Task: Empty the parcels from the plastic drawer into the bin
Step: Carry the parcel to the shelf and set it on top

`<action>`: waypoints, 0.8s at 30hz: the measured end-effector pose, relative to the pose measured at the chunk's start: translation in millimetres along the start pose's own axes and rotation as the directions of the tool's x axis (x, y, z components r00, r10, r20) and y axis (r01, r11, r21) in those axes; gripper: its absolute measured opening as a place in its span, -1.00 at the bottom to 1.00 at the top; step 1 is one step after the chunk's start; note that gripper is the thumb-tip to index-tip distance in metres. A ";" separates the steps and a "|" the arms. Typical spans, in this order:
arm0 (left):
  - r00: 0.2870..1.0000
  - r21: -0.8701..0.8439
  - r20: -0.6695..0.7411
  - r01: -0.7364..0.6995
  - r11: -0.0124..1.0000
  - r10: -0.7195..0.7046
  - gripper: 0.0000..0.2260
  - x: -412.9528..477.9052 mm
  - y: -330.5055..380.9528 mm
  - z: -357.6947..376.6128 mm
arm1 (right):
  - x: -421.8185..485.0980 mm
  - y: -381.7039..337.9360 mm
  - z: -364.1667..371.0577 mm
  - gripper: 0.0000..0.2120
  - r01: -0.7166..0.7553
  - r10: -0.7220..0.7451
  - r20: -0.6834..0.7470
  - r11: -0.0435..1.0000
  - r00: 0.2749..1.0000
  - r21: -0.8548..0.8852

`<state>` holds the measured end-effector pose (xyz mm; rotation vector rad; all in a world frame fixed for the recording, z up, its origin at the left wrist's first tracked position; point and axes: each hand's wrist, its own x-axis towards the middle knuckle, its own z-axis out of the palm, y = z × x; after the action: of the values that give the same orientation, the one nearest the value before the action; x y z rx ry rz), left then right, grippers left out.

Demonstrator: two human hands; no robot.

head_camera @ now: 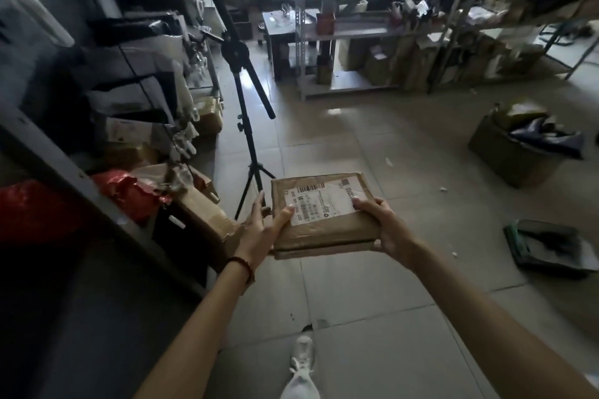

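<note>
While both bare arms stretch forward in the head view, the two hands hold one flat brown cardboard parcel (324, 232) level in the air above the tiled floor (356, 295). The left hand (259, 230) grips its left edge, thumb lying on top beside the white shipping label (319, 204). The right hand (385, 227) grips the right edge likewise: thumb on top, fingers curled beneath. A black tripod (251, 139) stands just beyond the parcel. Cluttered shelving (129, 74) lines the left side. Well off to the right sit an open cardboard box (509, 155) and, nearer, a shallow green-edged tray (551, 249).
</note>
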<state>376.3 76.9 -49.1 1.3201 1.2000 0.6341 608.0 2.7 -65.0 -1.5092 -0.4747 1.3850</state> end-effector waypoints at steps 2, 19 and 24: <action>1.000 0.014 0.013 -0.014 1.000 0.014 -0.18 29.3 8.3 -1.3 | 24.2 -10.9 0.2 -0.30 0.006 -0.006 0.003 1.000 1.000 -0.003; 0.990 0.031 0.135 -0.056 0.998 0.051 -0.31 264.1 84.1 64.6 | 203.3 -117.3 -61.3 -0.30 0.026 -0.022 -0.136 0.999 0.990 0.034; 0.996 0.014 0.082 -0.029 0.999 0.028 -0.32 332.2 97.8 118.7 | 268.8 -157.7 -115.6 -0.38 0.006 -0.005 -0.122 1.000 0.993 0.007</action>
<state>617.4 351.1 -74.7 1.3652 1.1237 0.5869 836.2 243.2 -88.4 -1.5750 -0.3973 1.2804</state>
